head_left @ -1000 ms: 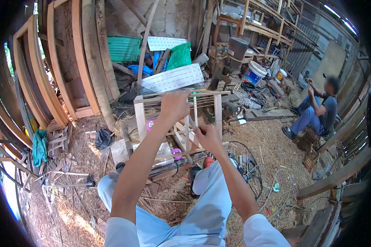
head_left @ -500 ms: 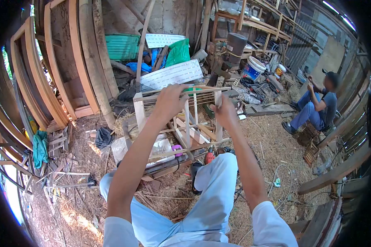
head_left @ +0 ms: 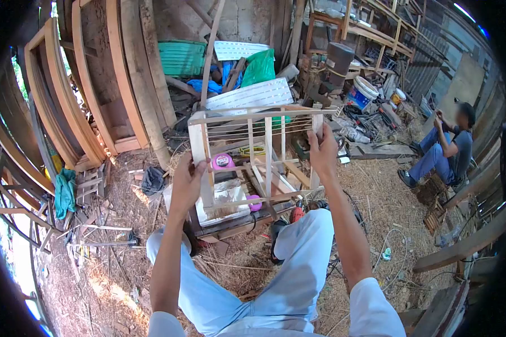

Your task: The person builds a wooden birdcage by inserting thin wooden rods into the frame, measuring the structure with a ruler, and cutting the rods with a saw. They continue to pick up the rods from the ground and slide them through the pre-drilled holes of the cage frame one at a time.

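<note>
A light wooden frame (head_left: 269,157) with upright slats stands raised in front of me. My left hand (head_left: 188,182) grips its left post, the fingers closed at the post's side. At the right post, my right hand (head_left: 324,151) is closed with the thumb on the near side. Through the frame I see a pink round object (head_left: 223,162) and a second pink object (head_left: 254,203) low down. A white, stained block (head_left: 224,203) lies behind the frame's lower left part, and a red tool (head_left: 297,214) is just below its lower right.
A person (head_left: 452,143) sits at the right. Wooden frames (head_left: 83,84) lean at the left. Behind are a green crate (head_left: 181,58), white panels (head_left: 250,96) and a paint bucket (head_left: 363,91). Wood shavings (head_left: 371,224) and scraps cover the ground.
My left hand has moved from the top rail down to the left post. My right hand has shifted slightly on the right post. The frame looks turned more toward me.
</note>
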Action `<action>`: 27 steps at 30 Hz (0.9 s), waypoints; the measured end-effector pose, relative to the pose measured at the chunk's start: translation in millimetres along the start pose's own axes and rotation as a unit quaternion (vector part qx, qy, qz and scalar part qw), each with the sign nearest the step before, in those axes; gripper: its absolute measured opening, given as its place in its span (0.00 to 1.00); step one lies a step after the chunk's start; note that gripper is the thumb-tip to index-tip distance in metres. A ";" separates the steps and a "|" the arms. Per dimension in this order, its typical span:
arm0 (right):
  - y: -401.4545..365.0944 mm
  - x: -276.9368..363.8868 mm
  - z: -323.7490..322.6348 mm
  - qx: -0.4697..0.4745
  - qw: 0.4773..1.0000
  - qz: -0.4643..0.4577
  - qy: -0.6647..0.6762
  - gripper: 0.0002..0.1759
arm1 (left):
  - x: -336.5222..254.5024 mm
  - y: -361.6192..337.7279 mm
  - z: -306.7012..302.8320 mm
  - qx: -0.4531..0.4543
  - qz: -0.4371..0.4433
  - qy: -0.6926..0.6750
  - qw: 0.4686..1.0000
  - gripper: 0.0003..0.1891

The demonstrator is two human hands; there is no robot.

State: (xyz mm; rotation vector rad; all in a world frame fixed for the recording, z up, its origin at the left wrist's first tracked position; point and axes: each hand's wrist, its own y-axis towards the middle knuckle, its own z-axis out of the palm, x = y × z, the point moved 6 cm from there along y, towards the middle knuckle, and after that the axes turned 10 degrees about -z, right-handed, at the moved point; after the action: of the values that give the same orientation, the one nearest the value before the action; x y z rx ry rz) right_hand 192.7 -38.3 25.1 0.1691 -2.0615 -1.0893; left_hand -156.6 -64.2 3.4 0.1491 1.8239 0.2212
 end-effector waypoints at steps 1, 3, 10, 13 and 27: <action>3.9 -3.0 0.4 -0.025 0.999 -0.018 0.040 0.19 | -10.1 0.0 -3.1 -0.003 0.019 -0.010 1.000 0.10; 5.5 -6.5 2.8 -0.048 0.995 -0.036 0.079 0.19 | -9.8 7.5 -7.9 0.007 0.024 -0.037 0.999 0.11; -27.6 -43.9 70.4 0.010 0.999 -0.015 -0.027 0.17 | 86.0 20.5 -19.3 -0.090 0.036 0.080 0.992 0.11; -42.0 -41.8 89.3 0.004 0.993 -0.008 0.116 0.15 | 119.4 7.0 -15.2 -0.075 0.011 -0.003 0.997 0.12; -65.9 -62.8 113.5 0.078 0.993 0.023 0.083 0.41 | 132.5 7.8 -9.9 0.020 -0.072 0.015 0.997 0.23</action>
State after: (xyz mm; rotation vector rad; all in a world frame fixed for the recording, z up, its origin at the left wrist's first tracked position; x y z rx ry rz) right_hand 142.2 21.6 -97.6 0.2794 -1.9904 -0.8565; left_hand -200.8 -28.5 -116.9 0.0421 1.8607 0.0850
